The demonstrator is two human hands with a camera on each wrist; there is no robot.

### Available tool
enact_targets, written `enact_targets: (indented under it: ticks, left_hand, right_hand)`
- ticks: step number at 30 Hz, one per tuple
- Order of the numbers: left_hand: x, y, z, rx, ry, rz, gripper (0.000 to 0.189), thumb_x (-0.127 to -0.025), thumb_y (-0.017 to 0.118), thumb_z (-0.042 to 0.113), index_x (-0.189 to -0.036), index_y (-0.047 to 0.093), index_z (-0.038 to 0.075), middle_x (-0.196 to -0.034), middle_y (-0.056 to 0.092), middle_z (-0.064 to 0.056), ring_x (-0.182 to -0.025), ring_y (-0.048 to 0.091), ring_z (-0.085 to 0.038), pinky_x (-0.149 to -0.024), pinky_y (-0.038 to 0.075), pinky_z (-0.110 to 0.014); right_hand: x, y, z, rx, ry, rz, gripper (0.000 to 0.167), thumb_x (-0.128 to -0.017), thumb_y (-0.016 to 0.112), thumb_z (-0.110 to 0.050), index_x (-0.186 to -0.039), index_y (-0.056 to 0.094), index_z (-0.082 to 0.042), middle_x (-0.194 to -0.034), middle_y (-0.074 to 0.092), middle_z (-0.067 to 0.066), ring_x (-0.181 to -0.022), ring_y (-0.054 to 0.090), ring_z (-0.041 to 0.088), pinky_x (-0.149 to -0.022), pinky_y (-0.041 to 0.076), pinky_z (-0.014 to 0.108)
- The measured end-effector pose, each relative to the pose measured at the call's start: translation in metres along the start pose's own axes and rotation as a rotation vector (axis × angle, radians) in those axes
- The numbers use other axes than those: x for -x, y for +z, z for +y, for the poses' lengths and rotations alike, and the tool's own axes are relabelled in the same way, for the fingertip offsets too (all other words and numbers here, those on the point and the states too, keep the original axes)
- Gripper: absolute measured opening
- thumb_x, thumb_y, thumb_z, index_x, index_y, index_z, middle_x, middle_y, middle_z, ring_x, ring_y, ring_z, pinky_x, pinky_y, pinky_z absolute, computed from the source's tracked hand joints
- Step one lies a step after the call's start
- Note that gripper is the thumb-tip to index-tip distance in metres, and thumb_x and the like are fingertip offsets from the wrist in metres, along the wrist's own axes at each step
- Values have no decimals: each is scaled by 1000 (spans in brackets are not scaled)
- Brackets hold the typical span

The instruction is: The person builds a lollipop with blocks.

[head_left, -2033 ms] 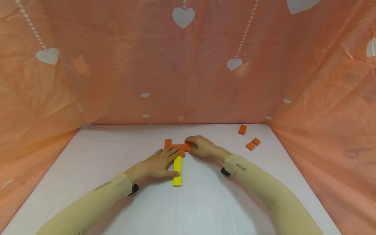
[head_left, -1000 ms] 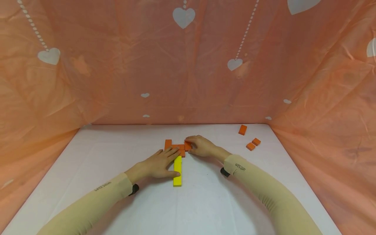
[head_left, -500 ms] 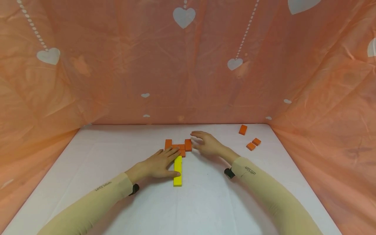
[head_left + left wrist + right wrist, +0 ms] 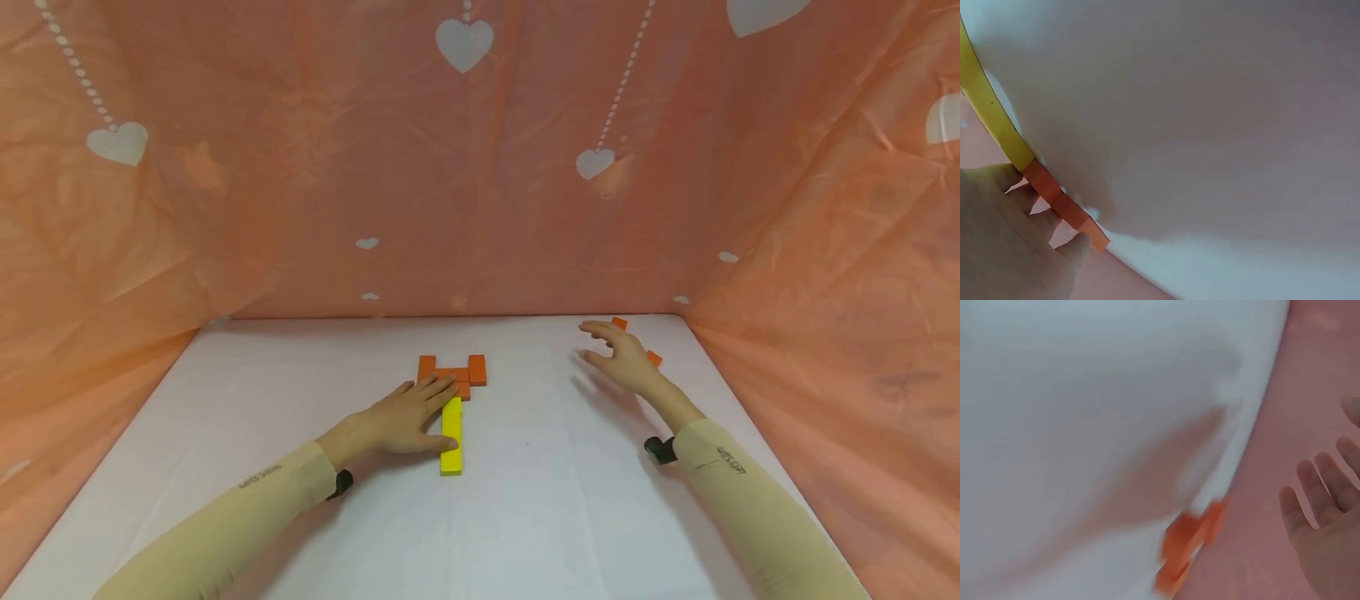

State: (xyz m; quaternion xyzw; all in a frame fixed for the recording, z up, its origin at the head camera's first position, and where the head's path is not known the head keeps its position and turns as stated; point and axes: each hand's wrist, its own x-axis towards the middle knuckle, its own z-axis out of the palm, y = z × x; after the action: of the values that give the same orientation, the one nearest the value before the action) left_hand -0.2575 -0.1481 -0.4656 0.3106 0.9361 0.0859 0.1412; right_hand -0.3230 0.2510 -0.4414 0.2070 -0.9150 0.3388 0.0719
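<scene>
My left hand (image 4: 408, 417) rests with spread fingers over a group of orange blocks (image 4: 453, 376), its thumb lying across a long yellow block (image 4: 451, 462). The yellow block runs from the orange group toward me. One upright orange block (image 4: 427, 365) stands out at the group's left end and another orange block (image 4: 477, 370) at its right end. In the left wrist view the fingertips touch the row of orange blocks (image 4: 1071, 209). My right hand (image 4: 622, 358) hovers with parted fingers and nothing in them, near the loose orange blocks (image 4: 618, 323) at the right, partly covering them.
A white tabletop (image 4: 525, 517) lies under everything. Behind it and at both sides hangs a peach curtain (image 4: 480, 183) printed with white hearts. The loose orange blocks (image 4: 1182, 540) look blurred in the right wrist view, close to the table's edge.
My right hand has let go of the orange block at the group's right end and moved right to the loose blocks. The left hand stays in place.
</scene>
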Motion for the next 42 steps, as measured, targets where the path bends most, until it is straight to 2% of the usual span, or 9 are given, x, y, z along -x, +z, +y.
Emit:
enact_targets:
  ticks: [5,8,12,19,25,32,39,42]
  left_hand:
    - [0,1,0,-2,-1,-4,97,-96,55,70,-167,22,12,-174,15,-7,-160,11,-33,-126,17,-61]
    - [1,0,0,-2,-3,-5,97,-96,55,70,-167,22,13,-174,15,-7,-160,11,-33,-126,17,-60]
    - [2,0,0,5,-2,-7,97,-96,55,69,-167,22,12,-174,15,-8,-160,11,-34,-125,17,-61]
    - [2,-1,-1,16,5,-3,97,-96,55,69,-166,23,9,-174,17,-10,-160,12,-35,-125,18,-63]
    - [1,0,0,2,-1,-11,98,-96,54,71,-167,21,13,-174,14,-7,-160,11,-33,-125,17,-61]
    - [2,-1,1,9,-3,-4,97,-96,55,70,-167,22,13,-174,15,-7,-160,12,-33,-125,18,-61]
    - [2,-1,1,17,-7,-7,97,-96,56,69,-166,23,10,-174,17,-9,-160,13,-35,-125,18,-61]
    - [2,-1,1,13,-7,-8,97,-96,56,68,-167,23,11,-174,17,-9,-160,13,-35,-125,18,-61]
  right_hand:
    - [22,-26,28,75,112,29,48,-99,69,-11,-142,56,5,-140,57,29,-123,57,48,-101,47,62]
    - [32,-39,42,104,201,16,50,-101,66,-15,-146,53,3,-144,54,30,-124,54,49,-102,46,64]
    - [40,-51,56,123,271,-10,51,-103,64,-20,-146,52,5,-146,51,33,-129,51,51,-106,43,66]
    - [42,-59,68,148,287,-67,49,-102,62,-15,-143,53,12,-141,55,35,-127,55,53,-105,46,64]
    - [42,-56,76,171,327,-93,48,-103,61,-16,-142,53,12,-137,59,34,-123,56,51,-104,47,63]
    - [42,-52,81,196,360,-83,44,-102,61,-14,-140,58,8,-136,60,33,-124,55,51,-104,47,64]
    - [42,-48,80,246,313,-56,40,-100,62,-11,-135,62,8,-133,62,34,-126,54,53,-105,45,66]
    - [42,-47,77,221,333,-49,39,-102,60,-12,-136,62,7,-135,61,34,-129,52,53,-107,44,66]
